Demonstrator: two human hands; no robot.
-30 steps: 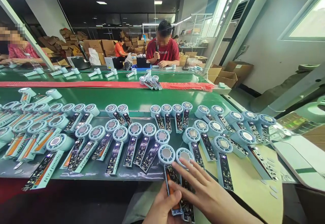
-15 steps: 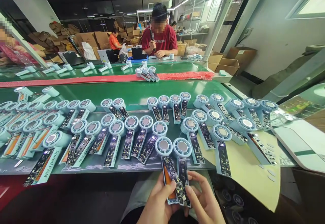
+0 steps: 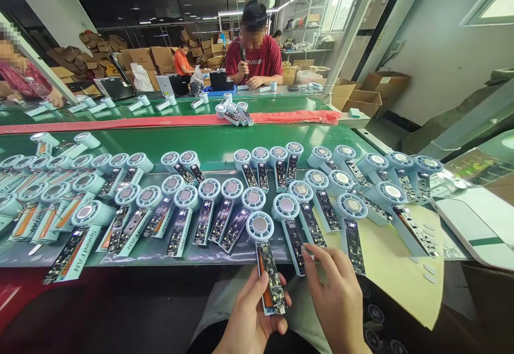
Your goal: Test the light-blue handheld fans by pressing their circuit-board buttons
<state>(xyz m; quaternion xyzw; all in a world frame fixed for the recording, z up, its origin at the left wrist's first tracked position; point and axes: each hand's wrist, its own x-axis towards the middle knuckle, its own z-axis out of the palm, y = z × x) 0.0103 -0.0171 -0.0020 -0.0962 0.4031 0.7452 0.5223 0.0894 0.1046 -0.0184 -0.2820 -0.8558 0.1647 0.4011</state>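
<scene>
My left hand (image 3: 257, 306) is closed around the lower part of a light-blue handheld fan (image 3: 259, 227), with its round head pointing away from me. The handle lies open, showing a black circuit board (image 3: 274, 276) and an orange strip beside it. To the right, a second handheld fan (image 3: 286, 206) rests on the bench, its handle end reaching over the front edge. My right hand (image 3: 335, 284) is at the right side of that handle, thumb and forefinger extended with a small gap; whether the fingertips still touch it is unclear.
Several similar fans (image 3: 187, 196) stand in rows on the bench. Yellow paper (image 3: 417, 284) with small pale pieces lies at right, beside a white panel (image 3: 477, 231). Beyond the green belt (image 3: 193, 142) and red strip (image 3: 168, 121), a co-worker (image 3: 255, 59) sits holding a tool.
The second fan has moved from between my hands forward onto the bench. My right hand has shifted right and forward, away from the left hand, which keeps its fan.
</scene>
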